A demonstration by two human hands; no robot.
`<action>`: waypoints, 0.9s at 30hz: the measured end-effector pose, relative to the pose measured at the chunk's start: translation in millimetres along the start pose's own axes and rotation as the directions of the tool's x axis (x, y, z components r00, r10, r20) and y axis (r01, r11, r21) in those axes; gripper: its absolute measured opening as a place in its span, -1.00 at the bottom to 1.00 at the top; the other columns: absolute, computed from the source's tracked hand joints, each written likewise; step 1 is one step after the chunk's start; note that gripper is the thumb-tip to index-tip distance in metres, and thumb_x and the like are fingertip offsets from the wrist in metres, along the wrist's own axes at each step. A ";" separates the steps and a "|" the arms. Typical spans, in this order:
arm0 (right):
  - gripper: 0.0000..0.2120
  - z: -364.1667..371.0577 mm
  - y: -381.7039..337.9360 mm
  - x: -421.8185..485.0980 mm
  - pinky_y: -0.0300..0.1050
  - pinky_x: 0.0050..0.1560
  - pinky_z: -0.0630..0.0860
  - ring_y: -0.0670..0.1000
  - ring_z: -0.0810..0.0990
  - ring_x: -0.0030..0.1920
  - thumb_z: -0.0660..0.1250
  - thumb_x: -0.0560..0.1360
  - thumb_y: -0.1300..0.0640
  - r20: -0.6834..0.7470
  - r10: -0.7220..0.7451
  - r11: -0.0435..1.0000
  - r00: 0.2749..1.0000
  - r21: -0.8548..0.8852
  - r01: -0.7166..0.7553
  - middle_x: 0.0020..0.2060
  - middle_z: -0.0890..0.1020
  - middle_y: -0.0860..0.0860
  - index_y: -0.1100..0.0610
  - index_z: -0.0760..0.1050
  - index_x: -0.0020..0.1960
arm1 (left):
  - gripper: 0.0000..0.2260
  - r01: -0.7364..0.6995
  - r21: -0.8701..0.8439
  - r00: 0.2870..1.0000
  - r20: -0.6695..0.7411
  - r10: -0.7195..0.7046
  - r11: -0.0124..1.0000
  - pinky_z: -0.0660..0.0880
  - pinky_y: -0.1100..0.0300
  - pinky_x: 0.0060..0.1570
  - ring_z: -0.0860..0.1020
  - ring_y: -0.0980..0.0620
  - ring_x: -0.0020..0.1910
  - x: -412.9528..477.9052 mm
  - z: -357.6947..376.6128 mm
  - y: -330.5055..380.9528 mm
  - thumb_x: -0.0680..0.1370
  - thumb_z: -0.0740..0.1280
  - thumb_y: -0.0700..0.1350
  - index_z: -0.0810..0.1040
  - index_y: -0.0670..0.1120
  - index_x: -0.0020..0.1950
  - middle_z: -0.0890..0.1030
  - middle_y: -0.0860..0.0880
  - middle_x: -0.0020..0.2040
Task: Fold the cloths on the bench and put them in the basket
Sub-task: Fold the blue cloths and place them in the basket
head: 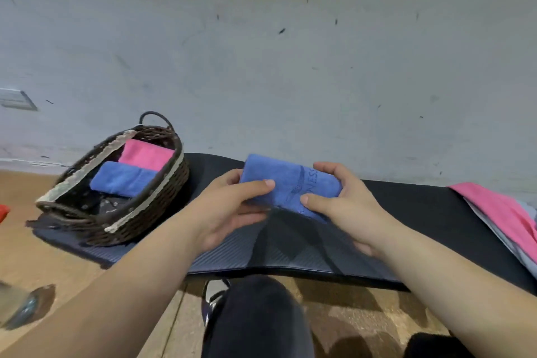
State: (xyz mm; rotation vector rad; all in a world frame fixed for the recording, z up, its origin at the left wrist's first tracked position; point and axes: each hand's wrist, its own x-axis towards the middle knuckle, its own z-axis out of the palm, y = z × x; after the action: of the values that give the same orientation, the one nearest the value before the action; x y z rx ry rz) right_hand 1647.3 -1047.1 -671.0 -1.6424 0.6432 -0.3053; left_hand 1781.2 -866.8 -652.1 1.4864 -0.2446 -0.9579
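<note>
At the left end of the table [406,206]: woven basket [151,212], already loaded with a folded pink cloth [145,154] toward its far side and a folded blue cloth [122,179] lapped against it on the near side. Just right of the basket, near the table's middle: left hand [229,212], grip closed in a pinch, thumb on top and fingers beneath the left edge of a blue towel [290,180]. Towel folded down to a compact rectangle, dark printed lettering uppermost, apparently lifted a little off the table, shadow below. On its right edge: right hand [345,206], grip likewise closed, thumb over the near corner, fingers curled round the far side. Toward the right end of the table: loose pink cloth [494,206] spread over a grey cloth [499,244], both unfolded and running out of view. Judged stage: folding of this towel finished or nearly so, transfer to the basket in hand. Next move likely to call for carrying the bundle leftward over the rim without letting the layers slip, then lowering it beside or on top of the two inside. After that, on to the right-end pile.
</note>
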 end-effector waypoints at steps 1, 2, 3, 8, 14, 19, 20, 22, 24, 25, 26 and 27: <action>-0.39 13.0 -6.7 -0.2 0.03 0.10 0.69 0.02 0.71 0.07 0.53 0.40 0.20 -0.001 0.000 1.000 1.000 -0.026 0.000 0.19 0.62 -0.02 -0.16 0.44 0.37 | -0.64 -0.007 -0.048 1.000 0.000 0.007 0.999 0.62 -0.09 0.16 0.70 -0.23 0.11 -6.5 -10.5 2.1 0.55 0.49 -0.13 0.55 -0.17 0.31 0.72 -0.20 0.14; -0.35 26.6 -13.7 -0.1 0.01 0.05 0.70 0.03 0.72 0.05 0.51 0.44 0.21 0.002 0.004 1.000 1.000 -0.031 -0.004 0.22 0.59 -0.03 -0.16 0.39 0.43 | -0.65 -0.023 -0.064 1.000 -0.012 0.022 0.998 0.62 -0.12 0.17 0.70 -0.25 0.10 -13.2 -21.8 4.6 0.56 0.48 -0.11 0.54 -0.16 0.30 0.71 -0.22 0.14; -0.31 42.3 -21.2 0.1 -0.01 -0.01 0.71 0.05 0.73 0.02 0.49 0.47 0.22 0.016 0.010 1.000 1.000 -0.022 -0.009 0.23 0.56 -0.02 -0.15 0.33 0.49 | -0.65 -0.049 -0.042 0.998 -0.044 0.047 0.998 0.62 -0.14 0.18 0.71 -0.25 0.09 -20.5 -36.4 7.6 0.56 0.48 -0.10 0.54 -0.15 0.30 0.71 -0.22 0.15; -0.19 121.4 -49.0 10.5 0.04 -0.04 0.72 0.06 0.73 0.02 0.50 0.51 0.14 0.110 0.033 0.999 0.993 0.014 -0.035 0.31 0.50 0.03 -0.03 0.14 0.62 | -0.74 -0.127 0.215 0.951 -0.251 0.180 0.968 0.67 -0.02 0.05 0.73 -0.04 -0.03 -46.0 -113.7 36.5 0.52 0.53 0.01 0.60 0.00 0.16 0.73 -0.08 0.07; -0.28 200.2 -88.1 23.5 0.07 0.09 0.68 0.09 0.65 0.09 0.43 0.55 0.02 0.164 0.075 0.992 0.984 -0.108 -0.057 0.30 0.48 0.02 0.03 0.17 0.60 | -0.67 -0.103 0.499 0.736 -0.543 0.404 0.860 0.68 -0.16 -0.01 0.69 -0.11 -0.08 -63.9 -211.1 78.3 0.46 0.55 -0.09 0.54 -0.06 0.16 0.66 -0.13 -0.02; -0.60 233.9 -103.4 22.1 0.07 0.02 0.65 0.04 0.62 -0.03 0.39 0.57 0.16 0.252 0.061 0.993 0.966 -0.110 -0.034 -0.01 0.56 -0.05 -0.02 0.39 0.36 | -0.72 0.213 0.633 0.706 -0.626 0.331 0.744 0.51 0.05 -0.25 0.51 -0.08 -0.25 -57.7 -254.5 69.3 0.39 0.46 -0.05 0.48 -0.13 -0.01 0.55 -0.12 -0.18; -0.70 236.7 -102.8 22.0 0.06 -0.01 0.64 0.04 0.60 -0.08 0.38 0.57 0.18 0.265 0.067 0.994 0.962 -0.104 -0.040 -0.09 0.55 -0.07 -0.06 0.40 0.22 | -0.72 0.238 0.648 0.722 -0.616 0.314 0.724 0.49 0.08 -0.24 0.50 -0.06 -0.24 -54.2 -258.0 65.8 0.40 0.47 -0.05 0.49 -0.13 0.00 0.56 -0.12 -0.17; -0.78 238.9 -99.2 25.4 0.01 -0.09 0.56 0.05 0.55 -0.12 0.37 0.58 0.21 0.272 0.066 0.995 0.960 -0.093 -0.042 -0.17 0.53 -0.08 -0.08 0.40 0.00 | -0.71 0.250 0.623 0.747 -0.611 0.262 0.741 0.45 0.11 -0.24 0.49 -0.02 -0.22 -44.6 -264.7 60.9 0.44 0.50 -0.05 0.51 -0.14 0.04 0.56 -0.11 -0.12; -0.73 237.9 -97.5 28.2 0.00 -0.10 0.55 0.04 0.57 -0.12 0.37 0.58 0.20 0.277 0.057 0.995 0.959 -0.091 -0.032 -0.15 0.52 -0.10 -0.13 0.39 -0.11 | -0.69 0.275 0.574 0.776 -0.606 0.175 0.771 0.42 0.13 -0.27 0.50 0.00 -0.20 -35.5 -270.2 59.4 0.46 0.52 -0.06 0.52 -0.15 0.09 0.56 -0.10 -0.07; -0.72 237.2 -97.2 29.9 0.01 -0.07 0.59 0.04 0.59 -0.11 0.38 0.58 0.18 0.278 0.053 0.995 0.959 -0.093 -0.028 -0.12 0.53 -0.11 -0.16 0.38 -0.12 | -0.68 0.319 0.563 0.786 -0.606 0.118 0.763 0.44 0.13 -0.25 0.53 -0.02 -0.17 -31.0 -273.1 59.1 0.47 0.51 -0.04 0.54 -0.16 0.11 0.58 -0.11 -0.03; -0.72 236.6 -96.5 32.0 0.04 -0.01 0.62 0.04 0.61 -0.07 0.38 0.58 0.16 0.278 0.051 0.995 0.959 -0.097 -0.025 -0.09 0.52 -0.12 -0.17 0.37 -0.11 | -0.67 0.383 0.577 0.790 -0.610 0.068 0.722 0.46 0.13 -0.21 0.56 -0.06 -0.13 -25.9 -276.8 58.3 0.47 0.50 -0.03 0.55 -0.17 0.12 0.60 -0.13 -0.02; -0.73 235.6 -95.0 34.6 0.07 0.05 0.64 0.05 0.62 -0.04 0.39 0.58 0.15 0.279 0.052 0.995 0.959 -0.098 -0.026 -0.07 0.52 -0.12 -0.17 0.37 -0.10 | -0.68 0.451 0.620 0.791 -0.611 0.033 0.642 0.47 0.14 -0.19 0.57 -0.08 -0.13 -22.5 -278.7 57.1 0.45 0.48 -0.03 0.57 -0.18 0.10 0.61 -0.13 -0.04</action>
State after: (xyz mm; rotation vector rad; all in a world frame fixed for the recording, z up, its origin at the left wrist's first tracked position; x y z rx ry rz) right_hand 1825.1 -867.5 -627.3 -1.7197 0.4780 -0.0097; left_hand 1977.5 -660.9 -629.4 2.5713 0.0173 -0.5344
